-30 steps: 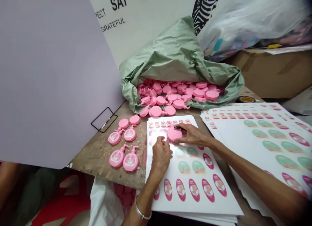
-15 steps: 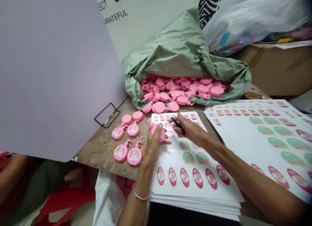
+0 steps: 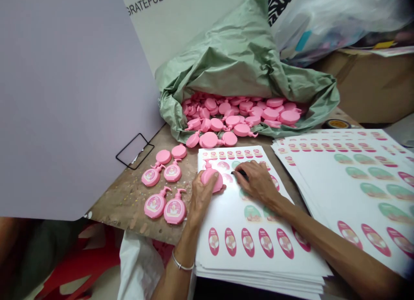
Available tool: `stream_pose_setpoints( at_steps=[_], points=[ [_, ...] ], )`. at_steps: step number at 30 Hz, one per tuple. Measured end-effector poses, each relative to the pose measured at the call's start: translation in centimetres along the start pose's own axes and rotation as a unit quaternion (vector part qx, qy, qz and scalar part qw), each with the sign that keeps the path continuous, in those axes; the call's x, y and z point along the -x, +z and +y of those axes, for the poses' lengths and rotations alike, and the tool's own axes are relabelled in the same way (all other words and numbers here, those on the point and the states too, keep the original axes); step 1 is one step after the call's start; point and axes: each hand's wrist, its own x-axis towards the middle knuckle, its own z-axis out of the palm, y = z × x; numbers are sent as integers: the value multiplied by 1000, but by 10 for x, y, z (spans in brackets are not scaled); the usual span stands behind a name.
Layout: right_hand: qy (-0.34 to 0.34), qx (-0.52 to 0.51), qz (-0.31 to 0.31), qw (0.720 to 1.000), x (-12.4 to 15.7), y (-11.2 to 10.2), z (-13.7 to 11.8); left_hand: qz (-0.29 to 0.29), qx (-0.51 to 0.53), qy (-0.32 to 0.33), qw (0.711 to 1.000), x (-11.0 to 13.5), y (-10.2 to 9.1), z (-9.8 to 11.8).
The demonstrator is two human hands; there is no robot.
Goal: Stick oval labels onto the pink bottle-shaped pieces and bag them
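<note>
My left hand [image 3: 199, 196] is closed round a pink bottle-shaped plastic piece [image 3: 212, 177], holding it on the sticker sheet [image 3: 255, 252]. My right hand [image 3: 255, 180] lies on the same sheet just to the right, fingers pinched on a thin dark tool [image 3: 239, 173] near the green and pink oval stickers. The sheet tops a stack of white sheets printed with pink oval stickers along its near edge.
A green bag [image 3: 246, 71] spills several pink pieces [image 3: 239, 117] at the back. Several stickered pink pieces [image 3: 164, 192] lie on the worn table left of the sheets. More sticker sheets [image 3: 355, 179] fan out on the right. A lilac board [image 3: 64, 97] leans at left.
The pink piece has passed from under my right hand to my left, which now holds it at the sheet's left. My right hand has shifted slightly down the sheet with the dark tool.
</note>
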Motion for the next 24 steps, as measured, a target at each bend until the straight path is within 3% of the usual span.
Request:
stream_pose_setpoints(
  at_steps=[5,11,16,18,21,24],
  points=[
    [-11,-18,-6,1000,0,0,5,2,3,-7,1000,-4,0,1],
    [24,-66,-32,997,-5,2,5,10,0,-25,1000,-6,2,5],
    [50,-96,0,994,-4,2,-2,2,18,-9,1000,-5,-1,3],
    [81,-179,13,980,-4,-7,-7,-12,53,9,998,-4,-4,1],
    [163,-306,13,938,-6,-28,-16,-44,105,4,994,0,-7,2],
    [181,-347,-22,920,-9,-50,-30,-67,130,-20,989,8,-4,10]
  ],
)
